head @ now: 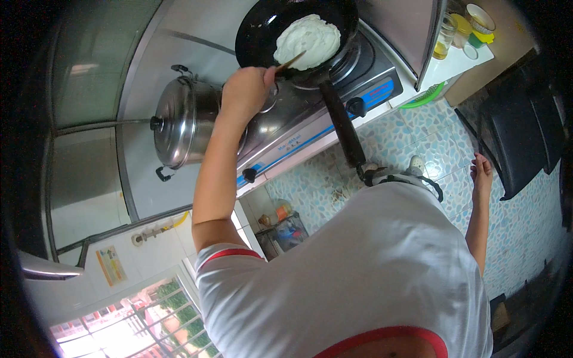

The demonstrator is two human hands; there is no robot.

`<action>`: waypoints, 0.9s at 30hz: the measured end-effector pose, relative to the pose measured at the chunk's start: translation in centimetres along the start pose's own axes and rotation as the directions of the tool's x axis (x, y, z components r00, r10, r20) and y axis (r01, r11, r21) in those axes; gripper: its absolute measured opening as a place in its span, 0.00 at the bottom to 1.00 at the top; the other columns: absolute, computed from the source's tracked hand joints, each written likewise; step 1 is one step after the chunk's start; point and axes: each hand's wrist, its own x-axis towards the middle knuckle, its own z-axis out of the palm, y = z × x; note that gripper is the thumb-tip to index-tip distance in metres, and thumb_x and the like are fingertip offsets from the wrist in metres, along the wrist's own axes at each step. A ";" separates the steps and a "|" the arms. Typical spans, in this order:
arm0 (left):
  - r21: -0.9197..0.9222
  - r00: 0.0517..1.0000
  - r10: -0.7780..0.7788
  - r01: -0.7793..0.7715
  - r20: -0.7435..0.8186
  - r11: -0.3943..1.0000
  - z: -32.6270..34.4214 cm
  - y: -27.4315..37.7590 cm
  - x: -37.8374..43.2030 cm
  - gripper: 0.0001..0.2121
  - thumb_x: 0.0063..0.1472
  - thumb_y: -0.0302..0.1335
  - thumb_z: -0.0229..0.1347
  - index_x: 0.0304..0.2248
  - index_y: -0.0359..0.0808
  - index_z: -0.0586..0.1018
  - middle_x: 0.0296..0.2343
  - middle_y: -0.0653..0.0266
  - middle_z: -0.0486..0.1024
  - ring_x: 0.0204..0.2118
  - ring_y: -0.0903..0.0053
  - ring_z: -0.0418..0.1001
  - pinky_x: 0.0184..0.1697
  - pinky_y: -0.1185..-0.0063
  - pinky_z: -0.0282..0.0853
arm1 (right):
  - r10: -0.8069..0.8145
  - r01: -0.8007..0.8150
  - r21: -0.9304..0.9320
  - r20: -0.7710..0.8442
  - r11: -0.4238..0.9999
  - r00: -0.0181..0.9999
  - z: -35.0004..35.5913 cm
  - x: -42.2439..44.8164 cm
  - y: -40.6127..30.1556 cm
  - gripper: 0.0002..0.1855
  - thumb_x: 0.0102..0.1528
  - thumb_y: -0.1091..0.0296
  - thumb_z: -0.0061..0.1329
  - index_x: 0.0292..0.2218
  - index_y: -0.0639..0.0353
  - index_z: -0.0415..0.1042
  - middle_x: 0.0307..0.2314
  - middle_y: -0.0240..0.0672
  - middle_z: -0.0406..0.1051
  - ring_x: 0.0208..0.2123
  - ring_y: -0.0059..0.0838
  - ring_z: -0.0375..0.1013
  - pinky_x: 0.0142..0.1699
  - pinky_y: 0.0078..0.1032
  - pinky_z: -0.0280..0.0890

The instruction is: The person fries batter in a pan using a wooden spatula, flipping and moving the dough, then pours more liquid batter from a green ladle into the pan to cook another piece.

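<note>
My left hand (247, 93) is closed around slim brown wooden chopsticks (291, 61). Their tips touch a white, uneven round of dough-like food (309, 40), which lies in a black wok (255, 33). The wok rests on the right burner of a steel two-burner gas stove (300, 105), its long dark handle (342, 125) reaching towards my body. Beside my left forearm, on the left burner, stands a lidded steel pot (179, 121). My right hand (481, 171) hangs at my side with loosely bent fingers and nothing visible in it, near a black chair-like object (515, 134).
An upright panel (403, 31) edges the stove's right side. Beyond it, glass jars (444, 38) and a patterned bowl (480, 19) stand on a white surface (474, 67). Below lies a green plastic basket (425, 97). Bottles (282, 210) sit on the floor near the counter's left end.
</note>
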 end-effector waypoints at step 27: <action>-0.062 0.977 0.178 -0.187 -0.121 0.980 4.8 -1.3 5.4 0.14 0.54 0.34 0.39 0.34 0.36 0.71 0.24 0.52 0.69 0.27 0.61 0.67 0.32 0.70 0.62 | -0.036 0.033 0.059 0.059 0.998 0.998 0.7 -0.5 -1.0 0.10 0.48 0.62 0.42 0.32 0.55 0.67 0.21 0.23 0.63 0.20 0.11 0.58 0.25 0.08 0.52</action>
